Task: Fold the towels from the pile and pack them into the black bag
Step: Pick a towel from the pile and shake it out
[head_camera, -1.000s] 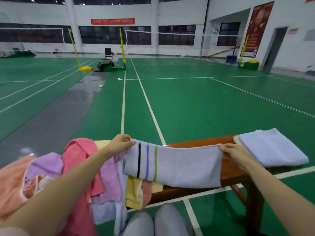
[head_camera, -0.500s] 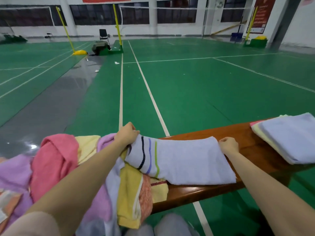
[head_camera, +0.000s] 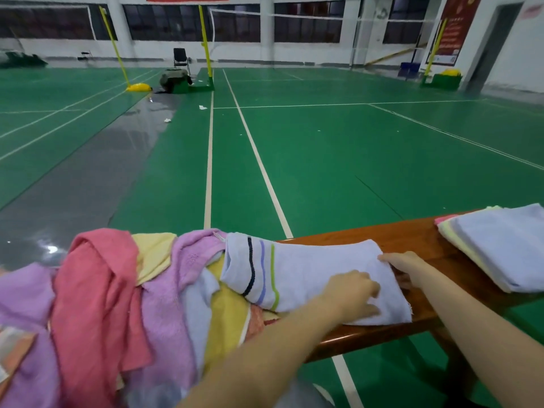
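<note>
Lavender terry towel with black, violet and lime stripes (head_camera: 297, 275) lay half-folded across the polished brown wooden bench (head_camera: 412, 235), its striped end resting on the loose pile of pink, purple and yellow towels (head_camera: 123, 290) to my left. Head view: I judged the step in hand to be a fold of this one towel, with packing not yet begun; the black bag did not show anywhere in the view.

My left hand (head_camera: 353, 293) lay flat on the towel's right half, fingers spread and pressing down, gripping nothing. My right hand (head_camera: 403, 265) was at the towel's right edge, fingertips touching the cloth; whether it pinched the hem or merely steadied it, I could not tell.

A finished stack of folded lavender, yellow and pink towels (head_camera: 500, 245) sat near the bench's right end, apart from both hands.

The next move, as I judged it, called for bringing one end over the other while one palm held the layers flat, since the striped end sat unevenly on the pile and could slip.
</note>
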`<move>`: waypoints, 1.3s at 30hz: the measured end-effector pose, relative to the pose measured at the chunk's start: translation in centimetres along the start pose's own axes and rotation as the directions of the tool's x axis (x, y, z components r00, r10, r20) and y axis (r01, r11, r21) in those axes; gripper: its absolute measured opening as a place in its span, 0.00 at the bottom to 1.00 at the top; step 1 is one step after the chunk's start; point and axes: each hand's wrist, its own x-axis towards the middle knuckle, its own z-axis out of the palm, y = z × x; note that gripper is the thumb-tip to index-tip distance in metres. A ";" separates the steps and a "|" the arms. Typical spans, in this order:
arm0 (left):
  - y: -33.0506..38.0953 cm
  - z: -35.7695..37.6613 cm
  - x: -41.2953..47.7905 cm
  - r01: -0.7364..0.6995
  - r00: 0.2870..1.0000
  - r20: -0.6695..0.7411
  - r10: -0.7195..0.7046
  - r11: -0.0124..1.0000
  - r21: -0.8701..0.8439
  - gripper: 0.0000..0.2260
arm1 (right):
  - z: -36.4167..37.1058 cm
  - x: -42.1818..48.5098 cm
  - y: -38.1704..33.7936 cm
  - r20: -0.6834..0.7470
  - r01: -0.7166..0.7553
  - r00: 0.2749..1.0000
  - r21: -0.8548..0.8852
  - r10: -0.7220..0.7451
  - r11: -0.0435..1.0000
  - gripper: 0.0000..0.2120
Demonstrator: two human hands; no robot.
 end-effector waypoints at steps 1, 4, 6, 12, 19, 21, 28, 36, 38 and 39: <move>0.8 1.0 0.7 0.005 1.000 0.002 -0.005 0.999 -0.036 0.16 | 0.0 0.1 0.2 -0.005 0.003 1.000 0.019 -0.003 1.000 0.11; 1.9 2.9 2.2 -0.008 1.000 -0.013 0.008 1.000 -0.004 0.23 | 0.1 0.2 0.4 -0.007 0.020 1.000 0.063 -0.019 0.998 0.15; 2.0 3.5 2.7 -0.010 0.999 -0.029 0.012 0.999 0.049 0.26 | 0.0 0.2 0.7 0.008 0.033 0.999 0.078 -0.034 0.996 0.14; 2.2 4.0 2.7 -0.025 0.997 -0.074 0.037 0.988 0.150 0.27 | -0.2 -0.1 1.1 0.041 0.230 0.970 0.138 -0.238 0.963 0.08; 3.1 5.2 1.8 -0.151 0.965 -0.185 0.185 0.972 0.180 0.19 | -0.4 -1.0 1.1 0.118 0.468 0.869 0.115 -0.480 0.876 0.16; 3.1 5.5 1.8 -0.182 0.960 -0.184 0.213 0.968 0.172 0.15 | -0.2 -1.0 1.0 0.169 0.507 0.844 0.064 -0.510 0.860 0.17; 3.0 3.6 0.8 -0.107 0.972 -0.207 0.113 0.993 0.038 0.14 | 0.5 0.5 0.0 0.074 0.201 0.972 0.214 -0.221 0.956 0.16; 1.0 0.4 -3.3 -0.022 0.919 -0.393 -0.039 0.989 -0.148 0.15 | -0.7 -2.2 -2.9 0.264 -0.008 0.960 0.342 -0.088 0.940 0.08; -0.3 -0.8 -4.8 0.018 0.876 -0.472 -0.096 0.986 -0.166 0.19 | 0.3 -3.2 -4.1 0.234 0.081 0.954 0.394 -0.185 0.915 0.10; -1.0 -1.5 -5.6 0.048 0.865 -0.486 -0.126 0.984 -0.170 0.19 | 1.0 -4.0 -4.9 0.219 0.130 0.946 0.414 -0.237 0.901 0.10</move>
